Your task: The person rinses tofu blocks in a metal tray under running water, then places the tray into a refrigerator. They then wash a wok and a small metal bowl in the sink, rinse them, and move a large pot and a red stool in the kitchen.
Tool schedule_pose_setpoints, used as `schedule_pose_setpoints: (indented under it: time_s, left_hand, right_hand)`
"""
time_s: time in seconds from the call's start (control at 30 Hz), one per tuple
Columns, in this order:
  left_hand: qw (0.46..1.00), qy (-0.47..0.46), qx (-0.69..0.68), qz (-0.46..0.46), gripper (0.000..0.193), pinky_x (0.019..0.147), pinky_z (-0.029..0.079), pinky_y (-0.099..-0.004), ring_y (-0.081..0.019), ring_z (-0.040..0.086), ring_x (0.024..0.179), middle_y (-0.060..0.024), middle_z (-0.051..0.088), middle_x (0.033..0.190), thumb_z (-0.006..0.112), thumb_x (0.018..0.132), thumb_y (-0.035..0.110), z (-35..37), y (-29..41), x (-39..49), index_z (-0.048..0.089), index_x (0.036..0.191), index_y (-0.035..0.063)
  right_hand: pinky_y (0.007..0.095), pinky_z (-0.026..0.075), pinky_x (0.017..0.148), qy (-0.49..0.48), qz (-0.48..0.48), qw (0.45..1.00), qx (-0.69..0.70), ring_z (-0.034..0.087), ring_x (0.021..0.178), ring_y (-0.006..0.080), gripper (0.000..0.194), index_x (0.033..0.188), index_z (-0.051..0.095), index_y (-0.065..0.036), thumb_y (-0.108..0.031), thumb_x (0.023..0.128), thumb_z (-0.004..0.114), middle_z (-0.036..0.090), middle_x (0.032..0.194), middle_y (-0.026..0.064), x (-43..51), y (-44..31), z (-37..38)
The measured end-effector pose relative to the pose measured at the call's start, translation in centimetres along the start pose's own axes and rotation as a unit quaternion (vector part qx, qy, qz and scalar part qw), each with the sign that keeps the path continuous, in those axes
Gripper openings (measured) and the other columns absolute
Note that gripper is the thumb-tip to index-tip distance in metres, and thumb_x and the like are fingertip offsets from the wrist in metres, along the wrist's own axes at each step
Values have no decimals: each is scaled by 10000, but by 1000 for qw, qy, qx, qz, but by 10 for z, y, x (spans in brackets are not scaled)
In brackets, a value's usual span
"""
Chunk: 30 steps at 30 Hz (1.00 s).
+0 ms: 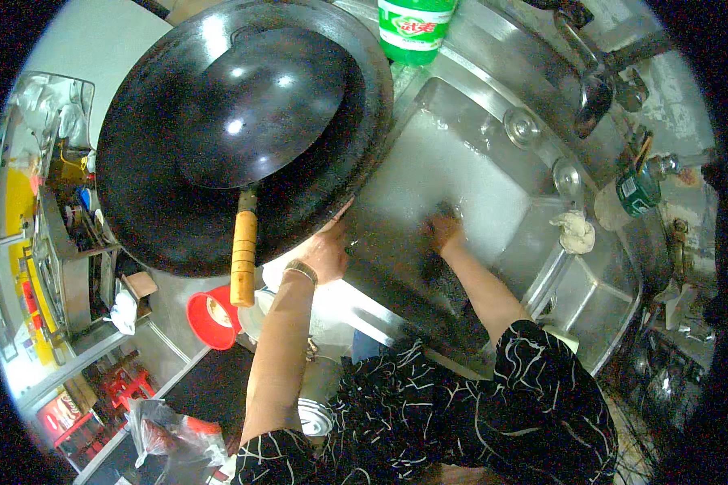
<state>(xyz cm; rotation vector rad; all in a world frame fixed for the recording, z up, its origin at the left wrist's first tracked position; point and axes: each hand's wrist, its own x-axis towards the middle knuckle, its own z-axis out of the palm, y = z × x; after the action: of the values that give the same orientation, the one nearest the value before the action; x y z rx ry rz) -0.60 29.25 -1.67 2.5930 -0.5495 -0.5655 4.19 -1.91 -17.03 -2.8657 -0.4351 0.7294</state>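
My left hand (326,257) grips the near right rim of a large black wok (151,224). A smaller dark wok (267,109) rests inside it, with its wooden handle (242,260) sticking out over the rim toward me. To the right, my right hand (446,229) reaches into a stainless-steel sink basin (522,160) of cloudy water (412,163). Something dark shows around its fingers, but the water blurs them, so I cannot tell whether they hold anything.
A green-labelled bottle (415,30) stands beyond the sink, near a faucet (591,91). A crumpled cloth (573,231) lies on the basin divider. A green bottle (637,191) sits at the right. Below the wok are a red bucket (209,318) and a plastic bag (170,433).
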Motion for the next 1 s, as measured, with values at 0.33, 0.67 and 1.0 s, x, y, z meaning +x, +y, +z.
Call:
schedule_pose_setpoints:
  time_s: [0.33, 0.67, 1.0]
  left_hand:
    - [991, -47, 107, 67, 232, 1000, 380, -443, -353, 517, 1068, -200, 584, 1041, 490, 821, 153, 28, -17, -2, 643, 906, 0]
    - [921, -205, 303, 135, 299, 1075, 295, -498, -368, 469, 1182, -152, 585, 1200, 508, 832, 176, -14, 13, 2, 664, 1035, 22]
    - [921, -129, 305, 206, 303, 1078, 305, -483, -374, 459, 1209, -178, 594, 1193, 543, 810, 184, -1, 3, -1, 673, 1035, 28]
  right_hand:
    - [458, 396, 901, 27, -132, 989, 56, 591, 975, 279, 221, 900, 665, -151, -331, 805, 581, 651, 969, 99, 9, 37, 9]
    - [438, 388, 956, 67, -165, 924, 337, 584, 984, 266, 216, 887, 665, -128, -307, 779, 611, 647, 976, 107, 17, 53, 44]
    - [444, 396, 936, 287, -169, 943, -29, 601, 856, 272, 178, 847, 619, -50, -225, 846, 583, 635, 874, 114, -4, 56, 7]
